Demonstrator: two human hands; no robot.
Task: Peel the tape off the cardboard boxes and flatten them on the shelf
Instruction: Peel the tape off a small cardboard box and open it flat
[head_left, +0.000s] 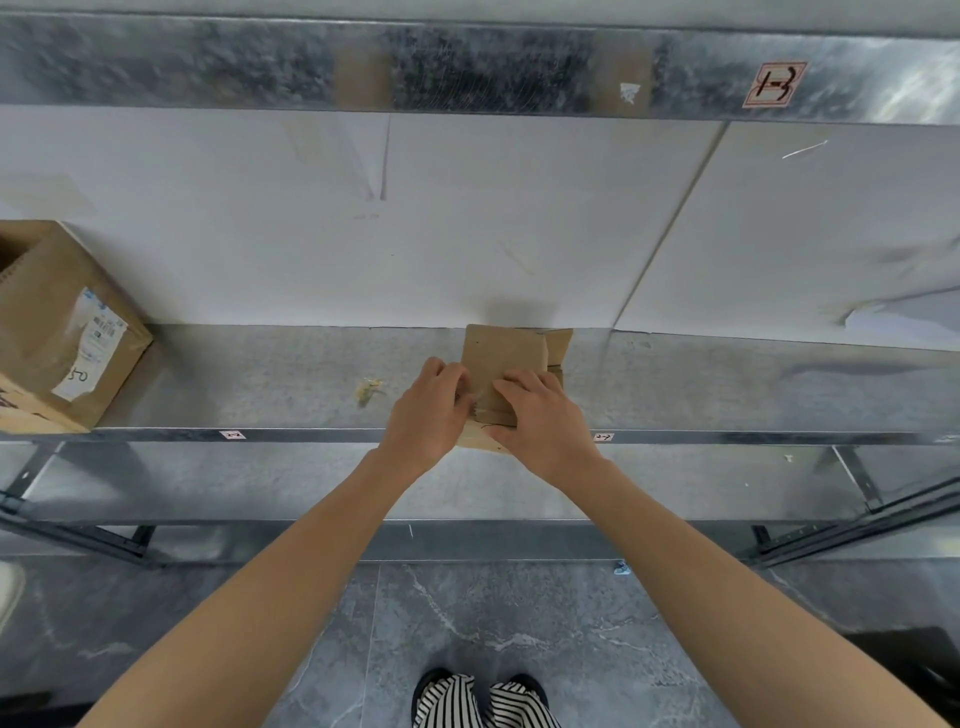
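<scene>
A galvanised metal shelf (260, 384) is running the full width of the view against a white wall (467, 234), with another metal level hanging above it. A large cardboard box (57, 332) carrying a shipping label is sitting at the shelf's left end, well apart from the work. The small box (501, 356) is lying at the middle of the shelf, right at its front edge and partly overhanging it, with one flap sticking out toward the back right.

The left hand (428, 421) is gripping the small box's left side with curled fingers; whether it is also pinching tape cannot be told. The right hand (540, 421) is holding the box down from above, fingers bent over its top face.

The box is looking light and thin-walled, stiff across its panels but ready to fold along its creases, so pressing on the flat faces while pulling at a loose tape end is probably suiting it best. A crumpled tape scrap (369, 389) is lying just left of the hands.
</scene>
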